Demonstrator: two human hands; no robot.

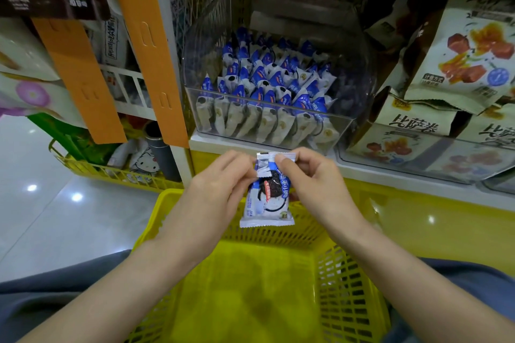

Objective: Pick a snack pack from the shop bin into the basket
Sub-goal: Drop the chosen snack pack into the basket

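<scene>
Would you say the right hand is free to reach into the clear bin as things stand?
Likely not yet: the right hand pinches the snack pack with the left hand. Nothing else blocks the way to the clear bin just beyond.

Snack pack [267,198]: blue-white wrapper, dark round cookie printed on front, crimped seams top and bottom. Hangs upright over basket's far rim, top end pinched between left hand [220,184] and right hand [312,178].
Shop bin [347,122]: clear plastic, on shelf at 12 o'clock from pack, filled with like packs (front row on end).
Basket [250,287]: yellow, slatted, at 6 o'clock.
</scene>
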